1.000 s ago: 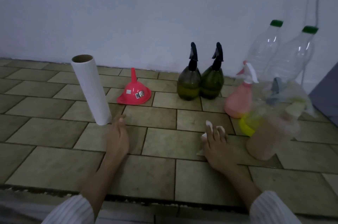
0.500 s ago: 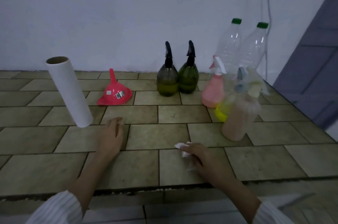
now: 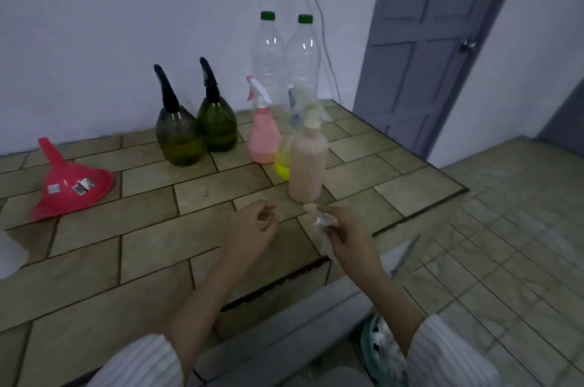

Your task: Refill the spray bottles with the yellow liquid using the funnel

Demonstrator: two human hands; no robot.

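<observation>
Pinching a crumpled tissue [image 3: 322,220] in the right hand [image 3: 350,238], left hand [image 3: 252,225] loosely curled and empty, the person is leaving the light, rigid funnel [image 3: 74,184] upturned at desk [image 3: 151,247] left, likely best gripped by its spout.

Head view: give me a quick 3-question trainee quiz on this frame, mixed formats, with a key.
1. True or false: the red funnel sits spout-up, wide mouth down on the tiled counter.
2. Multiple choice: what does the right hand hold? A) the funnel B) a crumpled white tissue C) a spray bottle
3. Fill in: the two dark green spray bottles have ____ nozzles.

Key
1. True.
2. B; the grip is a pinch, and the left hand holds nothing, fingers loosely curled.
3. Black.
</observation>
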